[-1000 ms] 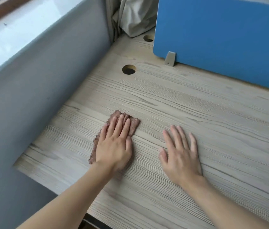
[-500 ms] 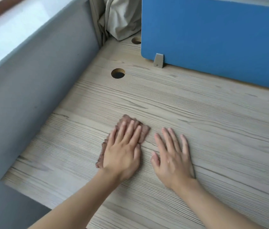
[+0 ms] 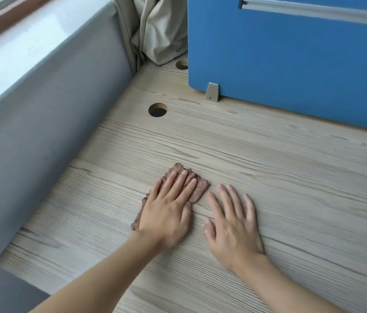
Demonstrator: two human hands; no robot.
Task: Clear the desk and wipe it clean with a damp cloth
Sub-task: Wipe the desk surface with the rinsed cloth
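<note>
A small folded brown cloth point(image 3: 198, 188) lies flat on the pale wood-grain desk point(image 3: 291, 188), near its left side. My left hand point(image 3: 169, 211) presses down on the cloth with straight fingers and covers most of it. Just to the right, my right hand point(image 3: 232, 224) rests flat on the bare desk with its fingers spread, a small gap away from the cloth.
A blue divider panel point(image 3: 291, 64) on a metal foot point(image 3: 212, 92) stands along the desk's back. Two round cable holes point(image 3: 157, 110) point(image 3: 182, 64) sit at the back left. A grey wall point(image 3: 42, 132) borders the left edge; a beige curtain point(image 3: 157, 30) hangs in the corner.
My left hand has slid the cloth to the right across the desk, closing the gap to my right hand. The view has shifted with it.
</note>
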